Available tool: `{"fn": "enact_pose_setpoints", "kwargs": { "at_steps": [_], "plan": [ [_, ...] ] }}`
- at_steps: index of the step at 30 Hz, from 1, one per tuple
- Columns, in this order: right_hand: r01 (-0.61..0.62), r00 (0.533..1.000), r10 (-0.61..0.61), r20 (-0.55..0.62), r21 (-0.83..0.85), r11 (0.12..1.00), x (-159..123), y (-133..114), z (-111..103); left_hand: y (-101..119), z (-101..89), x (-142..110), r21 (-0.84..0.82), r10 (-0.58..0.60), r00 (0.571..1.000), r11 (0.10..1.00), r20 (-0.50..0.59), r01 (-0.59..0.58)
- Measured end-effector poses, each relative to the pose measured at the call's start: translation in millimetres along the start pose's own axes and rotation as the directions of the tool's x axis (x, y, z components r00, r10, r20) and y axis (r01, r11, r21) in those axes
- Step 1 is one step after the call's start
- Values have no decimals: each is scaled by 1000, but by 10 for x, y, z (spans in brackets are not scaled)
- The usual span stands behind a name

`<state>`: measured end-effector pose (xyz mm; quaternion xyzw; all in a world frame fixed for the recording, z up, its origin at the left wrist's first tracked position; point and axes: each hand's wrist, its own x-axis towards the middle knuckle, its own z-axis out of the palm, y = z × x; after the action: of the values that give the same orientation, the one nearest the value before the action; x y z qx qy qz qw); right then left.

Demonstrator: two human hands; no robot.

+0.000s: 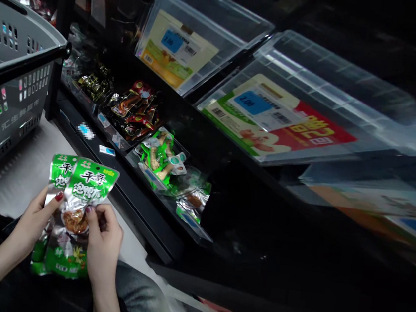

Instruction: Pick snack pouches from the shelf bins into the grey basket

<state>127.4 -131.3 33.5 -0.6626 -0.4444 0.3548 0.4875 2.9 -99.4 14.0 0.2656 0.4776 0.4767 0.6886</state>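
Note:
Two green-and-silver snack packets [83, 187] overlap, held upright over my lap. Each bears Chinese lettering, and the front one pictures brown food. My left hand [39, 217] grips them at the left, its red-nailed thumb lying across the packets. At the right edge of the front packet, my right hand [105, 227] pinches with thumb and bent fingers. The packets' lower ends hang below both hands. To the right, a low bin holds similar green packets [161, 155], and beside it lie dark red snack packets [134, 107].
A grey shopping basket [13, 119] with a black handle stands at the left. Clear plastic bins [208, 21] with price labels sit on the upper shelf. Along the low shelf runs a black edge [122, 181] above the pale floor [21, 175].

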Motion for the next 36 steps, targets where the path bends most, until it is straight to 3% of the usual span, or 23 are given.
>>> {"fn": "enact_pose_setpoints", "kwargs": {
  "at_steps": [4, 6, 8, 11, 15, 17, 19, 25, 27, 29, 31, 33, 34, 36],
  "plan": [
    [-52, 984, 66, -164, 89, 995, 57, 6, -165, 28, -14, 9, -36, -43, 999, 998, -33, 41],
    [-56, 977, 97, -191, 209, 976, 108, 4, -244, 38, -15, 15, -46, -40, 998, 998, -57, 37],
    [-94, 988, 138, -63, 458, 884, 148, -1, -295, 50, -8, 20, -72, -53, 995, 996, -79, 47],
    [-238, 970, 121, 211, 729, 642, 158, -15, -313, 76, 13, 15, -115, -88, 992, 990, -87, 78],
    [-418, 887, -48, 459, 844, 335, 124, -28, -274, 101, 36, -5, -114, -78, 994, 991, -79, 69],
    [-463, 845, -145, 514, 841, 280, 114, -36, -254, 101, 38, -15, -103, -63, 996, 993, -62, 57],
    [-461, 833, -172, 526, 832, 310, 111, -43, -247, 99, 37, -23, -95, -56, 997, 994, -51, 51],
    [-415, 876, -100, 472, 844, 339, 119, -39, -273, 108, 40, -33, -98, -75, 996, 993, -50, 70],
    [-365, 898, -85, 432, 837, 408, 131, -36, -279, 114, 39, -34, -99, -85, 995, 992, -43, 80],
    [-279, 935, -24, 353, 780, 560, 141, -37, -288, 116, 33, -32, -95, -96, 994, 991, -43, 92],
    [-152, 985, 64, 162, 618, 772, 139, -41, -307, 113, 28, -23, -90, -93, 995, 992, -47, 88],
    [-33, 992, 72, -108, 328, 944, 120, -46, -335, 106, 25, -11, -88, -73, 996, 994, -58, 67],
    [6, 975, 30, -219, 163, 987, 105, -48, -350, 102, 25, -6, -88, -63, 996, 994, -61, 58],
    [50, 942, -85, -324, -114, 992, 72, -52, -373, 97, 25, -1, -85, -58, 996, 995, -73, 52]
  ]
}}
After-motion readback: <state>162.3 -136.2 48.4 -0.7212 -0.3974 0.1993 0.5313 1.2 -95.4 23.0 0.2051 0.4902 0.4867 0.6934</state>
